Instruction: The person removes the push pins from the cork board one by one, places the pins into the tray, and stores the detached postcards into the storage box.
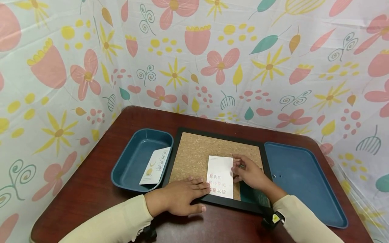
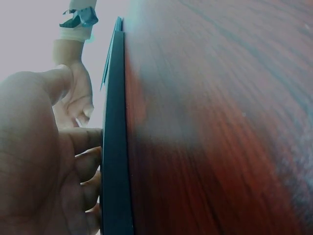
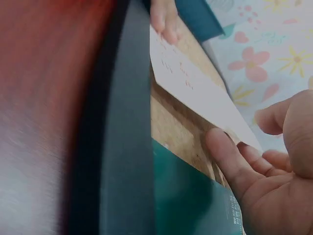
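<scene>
A white printed card (image 1: 220,175) with red and grey Chinese characters lies over the black-framed cork board (image 1: 194,148). My left hand (image 1: 186,195) rests palm down across the board's front edge, straight fingertips touching the card's left side. At the card's right edge, my right hand (image 1: 250,172) holds it between thumb and bent fingers. In the right wrist view this end of the card (image 3: 205,98) stands a little above the cork. Beneath the right hand lies a dark green card (image 3: 190,196), partly hidden by the hand and wrist in the head view.
To the left stands a deep blue tray (image 1: 124,162) with another white printed card (image 1: 156,165) leaning inside it. A flat blue tray (image 1: 304,182) lies right of the board. Behind the dark red table (image 1: 100,148) hangs a flowered cloth (image 1: 194,67).
</scene>
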{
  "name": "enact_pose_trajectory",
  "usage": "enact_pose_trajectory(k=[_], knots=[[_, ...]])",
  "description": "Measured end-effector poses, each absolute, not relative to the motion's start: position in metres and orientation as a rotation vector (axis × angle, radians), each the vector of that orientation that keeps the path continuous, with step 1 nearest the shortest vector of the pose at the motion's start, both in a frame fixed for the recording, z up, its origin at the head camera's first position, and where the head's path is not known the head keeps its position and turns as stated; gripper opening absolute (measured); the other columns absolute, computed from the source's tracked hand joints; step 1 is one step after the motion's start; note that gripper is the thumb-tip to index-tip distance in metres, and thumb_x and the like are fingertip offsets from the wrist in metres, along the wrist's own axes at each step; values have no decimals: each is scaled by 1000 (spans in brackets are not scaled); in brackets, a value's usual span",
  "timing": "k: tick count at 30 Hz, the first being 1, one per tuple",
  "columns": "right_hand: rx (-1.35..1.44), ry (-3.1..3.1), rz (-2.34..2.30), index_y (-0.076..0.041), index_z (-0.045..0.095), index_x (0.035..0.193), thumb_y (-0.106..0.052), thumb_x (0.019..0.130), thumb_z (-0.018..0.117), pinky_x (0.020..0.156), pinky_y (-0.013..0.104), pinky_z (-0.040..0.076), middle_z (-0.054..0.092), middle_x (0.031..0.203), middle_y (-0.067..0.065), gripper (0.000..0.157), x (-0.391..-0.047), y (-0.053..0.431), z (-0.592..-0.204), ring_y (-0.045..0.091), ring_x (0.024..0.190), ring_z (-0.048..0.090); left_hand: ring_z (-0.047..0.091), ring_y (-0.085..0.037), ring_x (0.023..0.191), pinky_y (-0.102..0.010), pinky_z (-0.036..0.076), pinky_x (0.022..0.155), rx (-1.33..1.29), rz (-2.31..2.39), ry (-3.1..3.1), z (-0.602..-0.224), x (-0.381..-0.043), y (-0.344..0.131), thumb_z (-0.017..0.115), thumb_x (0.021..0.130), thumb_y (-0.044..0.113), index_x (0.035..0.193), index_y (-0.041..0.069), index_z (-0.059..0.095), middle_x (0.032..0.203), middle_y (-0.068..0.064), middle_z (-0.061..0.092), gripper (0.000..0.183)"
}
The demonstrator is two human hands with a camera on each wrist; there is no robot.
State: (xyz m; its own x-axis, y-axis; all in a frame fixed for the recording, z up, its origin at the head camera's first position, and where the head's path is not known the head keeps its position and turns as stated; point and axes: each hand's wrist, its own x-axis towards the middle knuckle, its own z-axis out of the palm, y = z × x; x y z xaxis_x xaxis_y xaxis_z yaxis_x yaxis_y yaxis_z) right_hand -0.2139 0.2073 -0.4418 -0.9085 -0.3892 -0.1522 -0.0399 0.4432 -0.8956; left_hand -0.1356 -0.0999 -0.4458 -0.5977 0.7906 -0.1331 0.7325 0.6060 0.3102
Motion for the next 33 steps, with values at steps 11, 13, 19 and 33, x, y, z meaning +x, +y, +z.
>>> enact_pose_trajectory(k=[11,13,19,33], knots=[[-338,2208,-1514,-1,20,161,1,94,70,73,44,62,52,128,28,83,-187,211,-443,33,99,69,19,-15,154,-41,18,124,1247,329,2580,-447,-136,-101,29,105,65,161,22,37,165,7,30,71],[-338,2208,-1513,-1,20,161,1,93,72,73,43,62,53,128,28,85,-184,211,-442,32,98,69,19,-16,154,-42,18,124,1251,326,2581,-447,-136,-101,29,105,65,161,21,37,165,7,31,71],[-306,2264,-1507,-3,27,159,-2,92,73,74,40,62,58,128,24,81,-182,210,-446,30,100,68,19,-17,154,-42,18,123,1256,318,2584,-448,-136,-101,28,105,65,161,22,36,166,7,30,71],[-269,2313,-1562,2,33,157,1,93,70,73,38,61,57,133,27,74,-180,207,-452,30,101,67,44,-18,143,-38,34,117,1340,489,2636,-444,-143,-104,38,110,49,145,12,59,151,-2,53,55]])
